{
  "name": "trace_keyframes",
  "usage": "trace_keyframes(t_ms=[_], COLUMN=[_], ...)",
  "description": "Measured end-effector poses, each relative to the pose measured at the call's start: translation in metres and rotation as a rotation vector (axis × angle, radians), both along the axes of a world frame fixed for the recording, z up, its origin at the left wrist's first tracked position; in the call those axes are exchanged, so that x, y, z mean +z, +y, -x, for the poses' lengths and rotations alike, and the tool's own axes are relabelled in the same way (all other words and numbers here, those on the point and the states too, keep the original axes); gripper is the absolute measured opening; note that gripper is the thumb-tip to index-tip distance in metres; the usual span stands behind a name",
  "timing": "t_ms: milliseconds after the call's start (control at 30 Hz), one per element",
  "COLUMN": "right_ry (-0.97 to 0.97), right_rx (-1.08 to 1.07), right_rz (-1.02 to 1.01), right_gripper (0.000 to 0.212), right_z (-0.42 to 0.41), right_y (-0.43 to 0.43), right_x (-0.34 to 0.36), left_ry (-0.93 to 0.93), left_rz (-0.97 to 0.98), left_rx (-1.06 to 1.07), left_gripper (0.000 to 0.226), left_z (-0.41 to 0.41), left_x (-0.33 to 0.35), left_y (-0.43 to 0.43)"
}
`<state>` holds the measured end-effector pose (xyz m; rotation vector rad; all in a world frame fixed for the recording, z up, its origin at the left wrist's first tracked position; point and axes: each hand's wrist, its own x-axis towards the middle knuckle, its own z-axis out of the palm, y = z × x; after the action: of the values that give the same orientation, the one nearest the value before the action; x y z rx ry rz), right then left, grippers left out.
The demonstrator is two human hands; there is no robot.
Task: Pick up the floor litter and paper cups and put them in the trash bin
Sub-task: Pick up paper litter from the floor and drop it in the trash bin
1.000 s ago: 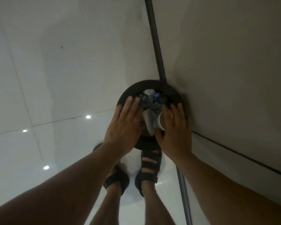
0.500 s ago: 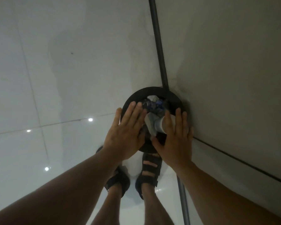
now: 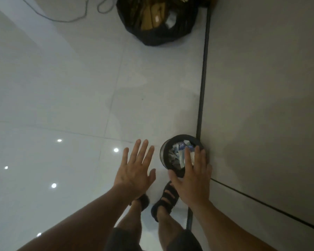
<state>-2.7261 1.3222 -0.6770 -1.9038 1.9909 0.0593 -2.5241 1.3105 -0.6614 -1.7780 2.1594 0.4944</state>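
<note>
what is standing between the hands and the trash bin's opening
Nothing visible. Both are open and empty: the right hand overlaps the trash bin at its near right rim in this view, and the left hand is to its left over the floor. The opening is uncovered, with crumpled litter piled close to the rim.

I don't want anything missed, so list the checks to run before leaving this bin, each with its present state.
1. Left hand empty and open: ok.
2. Right hand empty, open above the trash bin: ok.
3. Litter lies inside the bin's rim: ok where visible; the right hand hides part.
4. Bin upright beside the wall: ok.
5. Floor in view free of cups and scraps: ok; beyond the view, cannot tell.
6. Black bag ahead, open with cardboard inside: whether it belongs to the task, cannot tell.
</note>
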Motion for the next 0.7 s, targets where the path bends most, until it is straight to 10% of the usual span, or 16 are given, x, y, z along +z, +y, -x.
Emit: trace_keyframes(t_ms=[700], right_ry=[-0.056], right_rx=[0.922], right_rz=[0.055], right_gripper=[0.084], right_z=[-0.308], right_y=[0.204], right_x=[0.266], left_ry=[0.013], left_rz=[0.185], left_rx=[1.098], left_gripper=[0.069], left_z=[-0.247], left_x=[0.256], left_y=[0.408])
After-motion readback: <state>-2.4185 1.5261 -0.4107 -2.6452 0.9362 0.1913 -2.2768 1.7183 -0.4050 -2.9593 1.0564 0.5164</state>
